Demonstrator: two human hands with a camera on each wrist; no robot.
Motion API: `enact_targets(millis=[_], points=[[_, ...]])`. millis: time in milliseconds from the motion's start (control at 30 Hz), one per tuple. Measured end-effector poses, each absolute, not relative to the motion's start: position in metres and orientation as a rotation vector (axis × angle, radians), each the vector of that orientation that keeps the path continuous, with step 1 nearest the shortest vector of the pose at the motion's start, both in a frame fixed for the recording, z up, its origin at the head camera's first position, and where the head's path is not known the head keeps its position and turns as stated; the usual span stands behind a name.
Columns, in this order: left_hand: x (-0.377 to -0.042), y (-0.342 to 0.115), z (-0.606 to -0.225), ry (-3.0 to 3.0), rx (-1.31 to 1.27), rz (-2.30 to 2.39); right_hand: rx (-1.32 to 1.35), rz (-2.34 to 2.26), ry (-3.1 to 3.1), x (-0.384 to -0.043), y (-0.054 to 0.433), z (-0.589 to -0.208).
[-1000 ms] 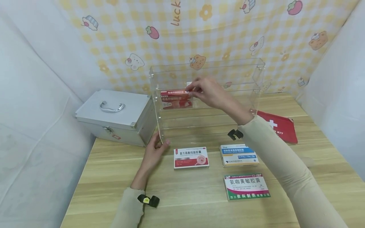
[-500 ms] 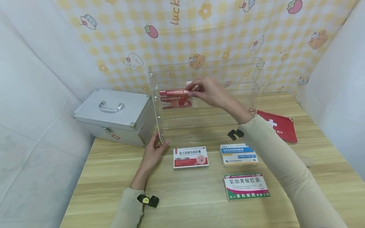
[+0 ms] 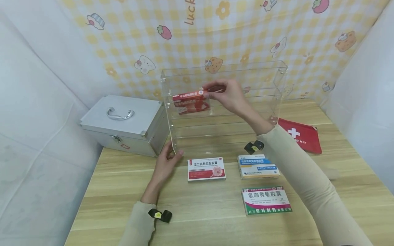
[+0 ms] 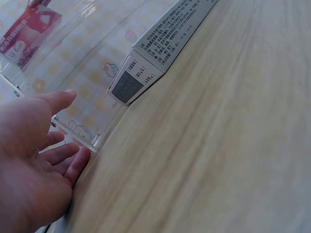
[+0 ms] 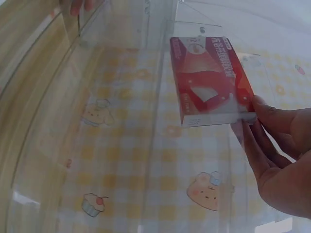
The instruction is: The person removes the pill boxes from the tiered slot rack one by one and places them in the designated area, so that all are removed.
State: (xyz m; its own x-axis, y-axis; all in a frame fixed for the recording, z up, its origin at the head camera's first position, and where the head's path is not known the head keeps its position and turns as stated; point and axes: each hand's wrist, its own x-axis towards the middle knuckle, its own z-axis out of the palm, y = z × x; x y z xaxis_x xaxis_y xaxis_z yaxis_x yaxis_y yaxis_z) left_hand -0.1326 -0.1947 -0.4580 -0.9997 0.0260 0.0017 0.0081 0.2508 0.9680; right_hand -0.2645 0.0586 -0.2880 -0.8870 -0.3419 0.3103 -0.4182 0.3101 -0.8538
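Observation:
A red medicine box (image 3: pixel 191 102) sits tilted in the upper left part of a clear acrylic rack (image 3: pixel 212 131), its right end higher than its left. My right hand (image 3: pixel 229 95) pinches that raised end between thumb and fingers; the right wrist view shows the grip at the box's corner. At the rack's lower left corner, my left hand (image 3: pixel 166 162) holds the side panel, thumb in front and fingers around the outer side. A white and red medicine box (image 3: pixel 206 169) lies just right of the left hand, with its printed side facing the left wrist view.
A silver metal case (image 3: pixel 123 124) stands left of the rack. On the table lie a blue and white medicine box (image 3: pixel 258 166) and a green and magenta one (image 3: pixel 266 201). A red first aid pouch (image 3: pixel 303 136) rests at the right, partly behind the right forearm.
The red box's right end has risen with the right hand, so the box, level before, now tilts. The left hand stays at the rack's corner.

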Motion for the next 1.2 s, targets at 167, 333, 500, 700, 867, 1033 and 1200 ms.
enact_targets(millis=[167,333,500,700,867,1033,1200], points=[[-0.132,-0.195,-0.459,2.461,0.036,1.918,0.672,1.689,-2.439,-0.260,0.064,-0.268],[-0.131,-0.196,-0.459,2.466,-0.007,1.902,0.701,1.703,-2.359,-0.255,0.070,-0.248],[-0.129,-0.196,-0.460,2.469,-0.028,1.885,0.740,1.711,-2.350,-0.250,0.074,-0.248],[-0.128,-0.197,-0.460,2.460,-0.022,1.897,0.744,1.770,-2.407,-0.238,0.081,-0.262],[-0.130,-0.198,-0.460,2.461,-0.001,1.911,0.712,1.833,-2.532,-0.216,0.090,-0.280],[-0.132,-0.198,-0.461,2.483,0.042,1.911,0.698,1.917,-2.631,-0.183,0.099,-0.315],[-0.134,-0.197,-0.460,2.484,0.064,1.917,0.692,1.984,-2.733,-0.146,0.111,-0.363]])
